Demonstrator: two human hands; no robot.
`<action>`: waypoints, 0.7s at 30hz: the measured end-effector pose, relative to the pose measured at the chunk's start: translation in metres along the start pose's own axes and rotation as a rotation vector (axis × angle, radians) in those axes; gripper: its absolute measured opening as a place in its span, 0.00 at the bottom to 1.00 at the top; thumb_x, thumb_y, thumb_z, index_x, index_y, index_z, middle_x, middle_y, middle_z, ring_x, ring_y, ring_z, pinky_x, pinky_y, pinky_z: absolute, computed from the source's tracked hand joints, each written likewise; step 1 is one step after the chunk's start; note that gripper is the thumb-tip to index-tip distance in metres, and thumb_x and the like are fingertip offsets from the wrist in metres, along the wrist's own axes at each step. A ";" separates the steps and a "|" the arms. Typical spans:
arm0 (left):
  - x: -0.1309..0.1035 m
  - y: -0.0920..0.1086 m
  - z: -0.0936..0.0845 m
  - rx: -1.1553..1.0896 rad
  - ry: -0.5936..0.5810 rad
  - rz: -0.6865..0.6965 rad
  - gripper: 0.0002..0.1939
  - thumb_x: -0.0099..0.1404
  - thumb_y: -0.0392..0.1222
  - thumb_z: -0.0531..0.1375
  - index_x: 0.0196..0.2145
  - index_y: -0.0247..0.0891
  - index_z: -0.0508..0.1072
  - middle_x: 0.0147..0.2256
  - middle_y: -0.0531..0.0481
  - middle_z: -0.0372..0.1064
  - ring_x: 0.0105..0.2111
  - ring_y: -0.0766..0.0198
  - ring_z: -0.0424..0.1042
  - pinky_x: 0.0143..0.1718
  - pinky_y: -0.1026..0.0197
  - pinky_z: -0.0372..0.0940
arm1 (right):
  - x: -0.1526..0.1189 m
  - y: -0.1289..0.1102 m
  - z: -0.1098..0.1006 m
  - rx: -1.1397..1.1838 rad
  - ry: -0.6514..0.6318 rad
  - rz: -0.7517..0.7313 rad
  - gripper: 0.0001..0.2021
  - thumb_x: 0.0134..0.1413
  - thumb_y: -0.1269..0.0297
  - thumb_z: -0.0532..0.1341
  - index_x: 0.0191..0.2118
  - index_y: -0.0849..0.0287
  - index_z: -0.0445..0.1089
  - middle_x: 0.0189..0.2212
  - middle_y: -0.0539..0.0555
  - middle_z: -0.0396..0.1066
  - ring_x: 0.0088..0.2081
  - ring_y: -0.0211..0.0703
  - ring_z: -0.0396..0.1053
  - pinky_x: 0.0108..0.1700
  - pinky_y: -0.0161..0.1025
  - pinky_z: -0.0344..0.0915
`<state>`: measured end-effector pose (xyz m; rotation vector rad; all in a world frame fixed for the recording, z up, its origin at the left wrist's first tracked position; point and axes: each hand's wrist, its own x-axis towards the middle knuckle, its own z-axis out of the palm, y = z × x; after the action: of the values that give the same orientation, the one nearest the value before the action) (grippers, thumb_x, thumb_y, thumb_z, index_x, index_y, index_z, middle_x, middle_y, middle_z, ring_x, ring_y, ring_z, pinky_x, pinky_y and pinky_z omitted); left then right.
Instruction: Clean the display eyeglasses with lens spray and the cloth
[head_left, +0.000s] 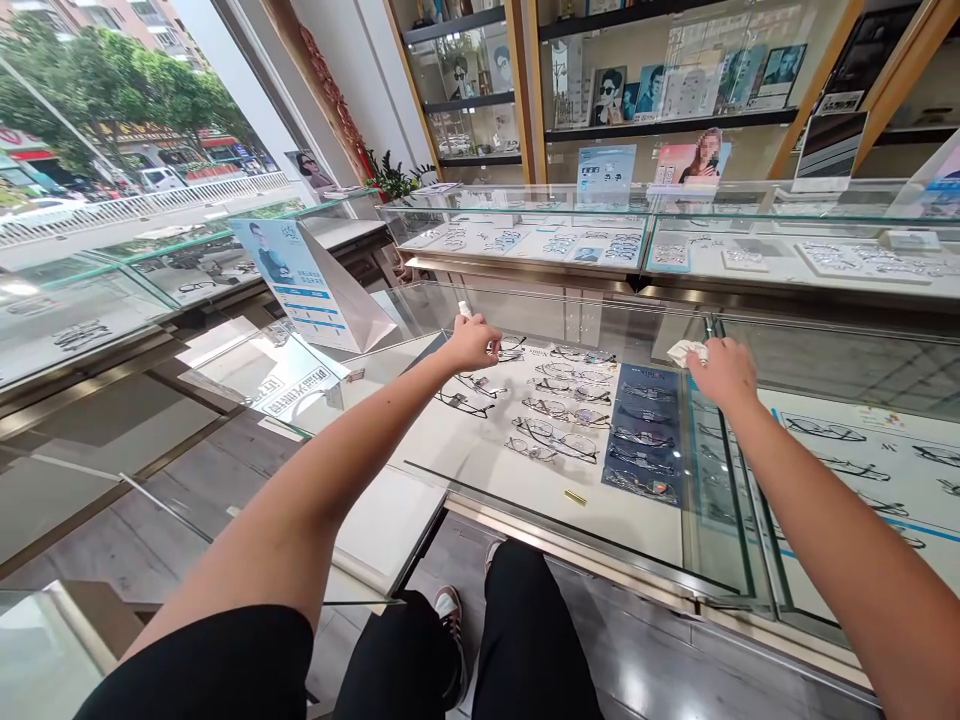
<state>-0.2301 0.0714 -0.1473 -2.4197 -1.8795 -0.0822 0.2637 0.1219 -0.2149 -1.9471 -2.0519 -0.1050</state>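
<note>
My left hand (474, 342) is closed round a small white bottle (463, 309), whose top pokes out above the fingers, over the far part of a glass display case (562, 545). Farther right, my right hand (726, 370) grips a crumpled white cloth (686, 352) near the joint between two glass cases. Beneath the glass, several rows of eyeglasses (559, 410) lie on a white surface, with more on a dark blue panel (643, 435). A small gold bar (575, 497) lies near the front of the case.
A folded blue and white sign (300, 285) and papers (259, 375) stand left of my left hand. More glass cases (525, 245) run across the back and along the window. Shelves (667, 130) with framed pictures line the wall. My legs are below the front edge.
</note>
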 end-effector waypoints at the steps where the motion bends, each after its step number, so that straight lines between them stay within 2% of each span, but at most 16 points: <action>1: 0.001 0.000 0.000 0.002 -0.005 0.000 0.05 0.57 0.41 0.65 0.28 0.39 0.73 0.35 0.40 0.79 0.49 0.43 0.65 0.56 0.40 0.53 | 0.000 0.001 0.001 0.006 0.005 0.001 0.25 0.75 0.53 0.48 0.54 0.68 0.73 0.54 0.74 0.73 0.58 0.70 0.68 0.56 0.57 0.68; 11: -0.009 -0.001 -0.001 0.083 -0.061 0.097 0.05 0.58 0.40 0.66 0.33 0.38 0.78 0.41 0.41 0.83 0.50 0.45 0.65 0.56 0.42 0.51 | 0.006 0.007 0.012 0.004 0.020 0.005 0.23 0.73 0.52 0.51 0.52 0.66 0.73 0.51 0.72 0.74 0.56 0.69 0.70 0.54 0.55 0.67; 15: -0.010 -0.001 -0.003 0.092 -0.101 0.113 0.09 0.59 0.37 0.66 0.39 0.40 0.80 0.45 0.42 0.83 0.52 0.45 0.66 0.57 0.44 0.51 | 0.007 0.008 0.012 -0.005 0.025 0.006 0.23 0.73 0.52 0.51 0.52 0.66 0.73 0.51 0.72 0.74 0.55 0.69 0.70 0.53 0.55 0.67; 21: -0.001 0.005 -0.011 0.152 -0.177 0.108 0.14 0.60 0.38 0.69 0.45 0.41 0.79 0.43 0.42 0.82 0.54 0.45 0.67 0.62 0.41 0.51 | 0.006 0.006 0.010 -0.014 0.015 0.007 0.24 0.73 0.52 0.50 0.54 0.67 0.74 0.52 0.73 0.74 0.56 0.69 0.70 0.54 0.55 0.67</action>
<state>-0.2257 0.0684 -0.1365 -2.4882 -1.7430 0.2799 0.2677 0.1303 -0.2235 -1.9559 -2.0399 -0.1324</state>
